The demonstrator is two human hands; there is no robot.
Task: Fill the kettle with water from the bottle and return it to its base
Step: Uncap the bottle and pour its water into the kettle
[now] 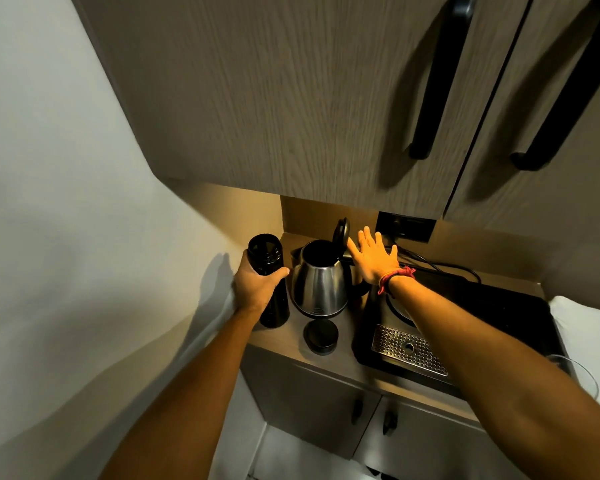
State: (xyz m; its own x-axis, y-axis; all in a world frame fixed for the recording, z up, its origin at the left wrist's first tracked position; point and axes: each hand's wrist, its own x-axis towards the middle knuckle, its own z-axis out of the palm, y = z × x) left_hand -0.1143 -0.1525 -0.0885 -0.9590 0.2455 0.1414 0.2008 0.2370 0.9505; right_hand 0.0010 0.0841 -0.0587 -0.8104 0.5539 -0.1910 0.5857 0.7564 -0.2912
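The steel kettle with a black handle (321, 284) stands on the wooden counter (284, 336), not on its base, and its black hinged lid (341, 231) is raised upright. The left hand (257, 284) is wrapped around the tall black bottle (269, 278), which stands upright just beside the kettle on its left; the mouth of the bottle is uncovered. A round black cap (320, 336) lies on the counter in front of the kettle. The right hand (373, 256), with a red cord bracelet (394, 277) at the wrist, holds nothing; its fingers are spread wide, close behind the raised lid. To the right lies a black tray with a perforated metal grate (409, 349).
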